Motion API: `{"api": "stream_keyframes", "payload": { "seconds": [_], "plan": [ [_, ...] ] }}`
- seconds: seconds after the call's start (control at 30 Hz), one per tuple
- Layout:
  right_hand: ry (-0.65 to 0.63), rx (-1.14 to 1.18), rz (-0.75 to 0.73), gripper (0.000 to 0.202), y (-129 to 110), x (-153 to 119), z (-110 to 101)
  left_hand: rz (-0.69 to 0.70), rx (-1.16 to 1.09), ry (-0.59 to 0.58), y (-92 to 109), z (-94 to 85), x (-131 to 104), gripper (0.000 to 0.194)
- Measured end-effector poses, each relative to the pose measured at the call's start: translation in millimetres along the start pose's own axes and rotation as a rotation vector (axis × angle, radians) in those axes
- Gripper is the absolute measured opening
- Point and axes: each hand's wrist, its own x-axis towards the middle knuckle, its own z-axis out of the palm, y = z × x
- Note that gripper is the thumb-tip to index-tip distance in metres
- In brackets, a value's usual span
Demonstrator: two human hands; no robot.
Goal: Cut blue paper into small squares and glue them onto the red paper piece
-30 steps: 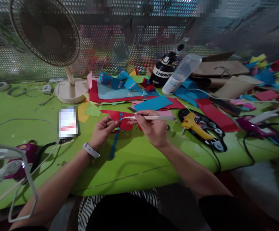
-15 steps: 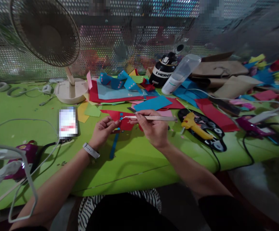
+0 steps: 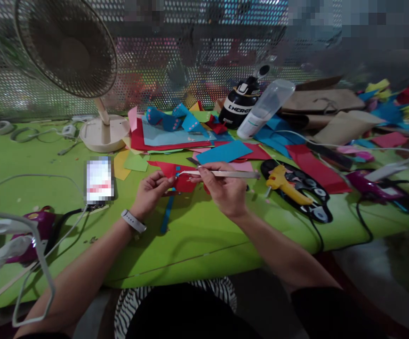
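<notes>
My right hand [image 3: 225,188] grips long metal tweezers [image 3: 225,173] that lie level, tips pointing left. The tips meet a small paper piece pinched between the fingers of my left hand [image 3: 151,190], which wears a white wristband. A blue paper strip [image 3: 167,212] hangs down from that spot onto the green table [image 3: 197,245]. Red paper [image 3: 176,175] lies just behind both hands.
A desk fan [image 3: 70,52] stands at the back left, a phone [image 3: 99,181] left of my hands. A yellow glue gun [image 3: 289,184] rests on a black mat at right, purple glue guns [image 3: 370,186] and cables further out. Coloured paper sheets [image 3: 225,151], a black bottle [image 3: 241,101] and a clear bottle [image 3: 266,113] crowd the back.
</notes>
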Motion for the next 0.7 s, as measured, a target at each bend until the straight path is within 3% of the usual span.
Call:
{"api": "stream_keyframes", "payload": {
  "seconds": [0.2, 0.5, 0.7],
  "plan": [
    [0.043, 0.027, -0.012, 0.018, -2.5, 1.2, -0.9, 0.003, 0.01, 0.012, 0.9, 0.9, -0.3, 0.038],
    [-0.004, 0.004, -0.002, 0.022, 2.3, -0.8, 1.7, 0.01, 0.005, -0.005, 1.3, 1.2, 0.3, 0.039],
    [0.023, -0.027, -0.174, 0.014, 2.4, 6.9, -6.9, 0.01, 0.011, -0.002, 0.0, -0.8, -0.5, 0.037]
  ]
}}
